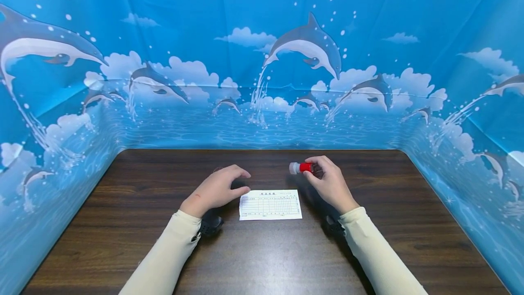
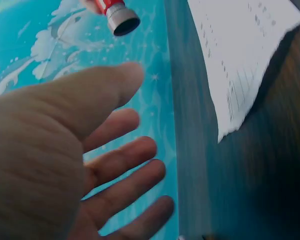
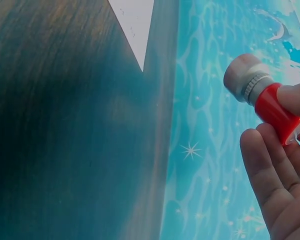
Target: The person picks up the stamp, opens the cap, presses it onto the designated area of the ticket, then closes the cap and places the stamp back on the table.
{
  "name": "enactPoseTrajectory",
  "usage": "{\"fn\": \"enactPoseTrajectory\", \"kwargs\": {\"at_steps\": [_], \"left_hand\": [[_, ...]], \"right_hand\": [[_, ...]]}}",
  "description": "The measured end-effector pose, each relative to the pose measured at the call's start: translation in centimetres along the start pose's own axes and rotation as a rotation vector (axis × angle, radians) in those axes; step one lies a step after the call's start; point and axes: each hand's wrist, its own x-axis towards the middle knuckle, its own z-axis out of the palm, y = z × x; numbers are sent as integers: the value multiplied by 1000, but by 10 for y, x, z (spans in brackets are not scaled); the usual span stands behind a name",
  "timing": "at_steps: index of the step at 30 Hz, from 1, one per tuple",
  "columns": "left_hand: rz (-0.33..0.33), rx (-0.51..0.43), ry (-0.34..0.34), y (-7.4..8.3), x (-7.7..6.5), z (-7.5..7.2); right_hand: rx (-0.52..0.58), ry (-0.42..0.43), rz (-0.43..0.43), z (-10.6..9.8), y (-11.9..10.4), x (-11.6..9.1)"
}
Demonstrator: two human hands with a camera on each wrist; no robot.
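Note:
My right hand (image 1: pixel 330 185) pinches a round stamp (image 1: pixel 304 167) between thumb and fingers, above the table's far side. It has a red barrel and a pale, wide head with a ridged ring, tipped sideways with the head toward the left. In the left wrist view, the dark round end of the stamp (image 2: pixel 124 21) shows. A white printed form (image 1: pixel 270 205), ruled like a receipt, lies between the hands. Just left of this form is my left hand (image 1: pixel 219 189), holding nothing, fingers loosely spread and thumb tip at the paper's upper left corner.
A dark wood-grain table (image 1: pixel 262 254) carries everything. Behind it and along both sides hangs a blue dolphin-print curtain (image 1: pixel 262 126). Part of a small dark reddish thing (image 1: pixel 218 168) peeks out behind the left hand.

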Motion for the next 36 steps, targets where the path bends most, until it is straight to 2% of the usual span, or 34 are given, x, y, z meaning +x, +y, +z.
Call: {"fn": "enactPoseTrajectory", "kwargs": {"at_steps": [7, 12, 18, 26, 36], "left_hand": [[2, 16, -163, 9, -3, 8], [17, 30, -212, 11, -4, 13], [33, 77, -217, 12, -4, 17], [15, 111, -232, 14, -5, 18], [1, 127, -184, 12, 0, 22]], "right_hand": [[10, -8, -8, 3, -1, -2], [13, -10, -12, 2, -1, -2], [8, -14, -16, 2, -1, -1], [10, -25, -38, 0, -3, -1], [18, -26, -53, -3, -3, -2]]}}
